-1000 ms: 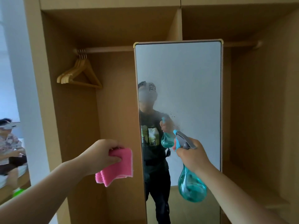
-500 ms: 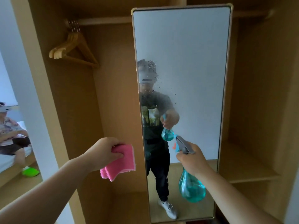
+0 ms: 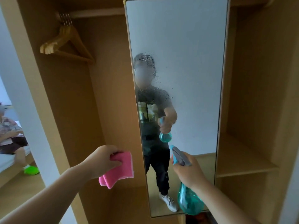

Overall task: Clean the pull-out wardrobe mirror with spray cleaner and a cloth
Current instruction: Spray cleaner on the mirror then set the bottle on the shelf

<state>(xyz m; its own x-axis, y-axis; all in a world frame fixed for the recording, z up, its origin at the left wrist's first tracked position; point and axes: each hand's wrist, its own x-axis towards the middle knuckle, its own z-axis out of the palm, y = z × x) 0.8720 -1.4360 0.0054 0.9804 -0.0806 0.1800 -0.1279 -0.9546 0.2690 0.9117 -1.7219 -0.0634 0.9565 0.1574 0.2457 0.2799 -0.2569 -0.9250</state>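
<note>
One step in hand: spraying, I judge. Wiping has not yet begun.
Left compartment: wooden hangers bunched high on the rail.
Left hand: fingers curled round a folded pink cloth, held in the air just left of the glass edge and not touching it.
Mirror: pulled out of the wardrobe, upright. Droplets speckle the upper middle, and the lower glass looks dry.
Right hand: wrapped round the neck of the spray bottle, its tip aimed at the glass, near but apart.
Bottle contents: teal and see-through, with liquid in the bulb — level hard to read.
Right compartment: a shelf shows beside the mirror.
Next move: more mist lower down, or the cloth brought across onto the wet patch — flat, with even pressure, before drops run.
</note>
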